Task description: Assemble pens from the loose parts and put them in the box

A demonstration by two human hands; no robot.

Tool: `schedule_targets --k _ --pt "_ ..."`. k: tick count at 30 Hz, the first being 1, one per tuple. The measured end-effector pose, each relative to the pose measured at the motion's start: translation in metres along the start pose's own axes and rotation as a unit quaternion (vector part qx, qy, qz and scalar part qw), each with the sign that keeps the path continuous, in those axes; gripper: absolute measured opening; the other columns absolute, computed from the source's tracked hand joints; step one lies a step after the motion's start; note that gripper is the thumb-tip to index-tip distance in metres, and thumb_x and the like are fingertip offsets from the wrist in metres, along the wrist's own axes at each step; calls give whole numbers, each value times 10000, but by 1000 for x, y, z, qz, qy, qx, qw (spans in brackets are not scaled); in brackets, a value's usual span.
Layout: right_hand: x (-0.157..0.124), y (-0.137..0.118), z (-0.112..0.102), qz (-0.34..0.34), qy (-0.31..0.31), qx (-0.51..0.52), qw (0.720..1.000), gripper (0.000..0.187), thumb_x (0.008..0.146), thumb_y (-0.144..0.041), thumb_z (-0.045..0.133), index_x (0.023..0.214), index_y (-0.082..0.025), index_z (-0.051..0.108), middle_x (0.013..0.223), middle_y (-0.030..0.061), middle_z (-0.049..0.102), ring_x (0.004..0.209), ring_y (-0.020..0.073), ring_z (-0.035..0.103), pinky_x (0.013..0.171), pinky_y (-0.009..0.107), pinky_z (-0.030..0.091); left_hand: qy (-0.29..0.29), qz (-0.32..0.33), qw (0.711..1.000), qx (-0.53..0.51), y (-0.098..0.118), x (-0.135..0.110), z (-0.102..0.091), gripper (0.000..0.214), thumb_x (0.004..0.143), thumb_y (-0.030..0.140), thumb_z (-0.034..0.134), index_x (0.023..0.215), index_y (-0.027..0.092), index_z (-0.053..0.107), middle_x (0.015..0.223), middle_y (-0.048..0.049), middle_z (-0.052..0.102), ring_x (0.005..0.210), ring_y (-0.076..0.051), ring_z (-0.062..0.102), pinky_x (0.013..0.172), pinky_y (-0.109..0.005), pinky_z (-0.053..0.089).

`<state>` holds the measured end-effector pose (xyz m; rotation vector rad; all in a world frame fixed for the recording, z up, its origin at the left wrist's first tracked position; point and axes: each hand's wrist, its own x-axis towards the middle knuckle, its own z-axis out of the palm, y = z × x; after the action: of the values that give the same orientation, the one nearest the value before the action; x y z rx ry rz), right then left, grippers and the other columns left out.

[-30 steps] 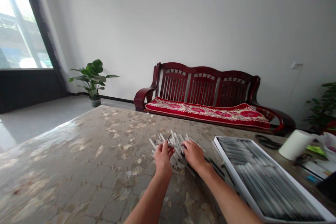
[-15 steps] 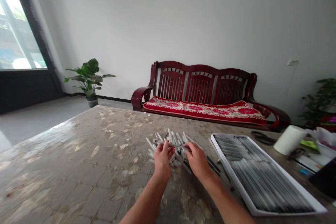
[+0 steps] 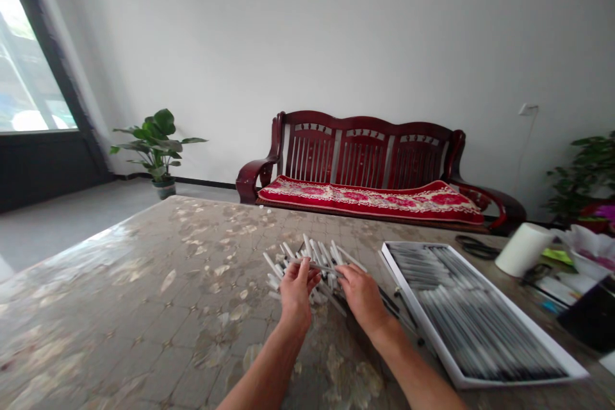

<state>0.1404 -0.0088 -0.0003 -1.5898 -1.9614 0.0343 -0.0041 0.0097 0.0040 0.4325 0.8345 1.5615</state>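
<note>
My left hand (image 3: pixel 296 288) and my right hand (image 3: pixel 362 291) both pinch one thin grey pen (image 3: pixel 319 266), held crosswise just above a loose pile of white and grey pens (image 3: pixel 293 255) on the patterned table (image 3: pixel 158 295). The left fingers grip the pen's left end, the right fingers its right end. To the right lies a white shallow box (image 3: pixel 480 323) filled with rows of grey pens.
A white paper roll (image 3: pixel 523 249), black scissors (image 3: pixel 473 245) and a black object (image 3: pixel 589 323) sit at the table's right side. A red wooden bench (image 3: pixel 369 173) stands behind the table, with a potted plant (image 3: pixel 156 147) at the left wall.
The view has shifted slightly; the box and pile sit a bit further left in frame. Both hands keep their hold on the pen over the pile.
</note>
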Motion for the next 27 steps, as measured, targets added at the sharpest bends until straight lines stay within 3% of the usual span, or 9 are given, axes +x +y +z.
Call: schedule_targets --k 18,23,27 --pt "-6 -3 -5 -32 19 -13 999 263 854 -100 528 1006 -219 708 955 57 704 904 197 652 811 279 495 -34 13 998 51 -11 -4 1 405 555 430 818 772 151 622 632 13 655 582 -115 628 608 -239 525" --pt "-3 -10 -17 48 6 69 996 198 813 -170 595 921 -230 749 903 42 733 853 195 668 761 269 477 -66 11 996 56 -10 -4 1 405 556 445 821 752 152 620 633 14 658 575 -106 618 598 -228 518" --pt "6 -13 -28 139 -44 212 966 144 776 -277 630 774 -214 759 699 9 721 675 166 648 618 240 441 -91 3 994 51 -6 -6 2 403 564 440 825 763 149 630 686 -2 677 626 -116 636 636 -240 533"
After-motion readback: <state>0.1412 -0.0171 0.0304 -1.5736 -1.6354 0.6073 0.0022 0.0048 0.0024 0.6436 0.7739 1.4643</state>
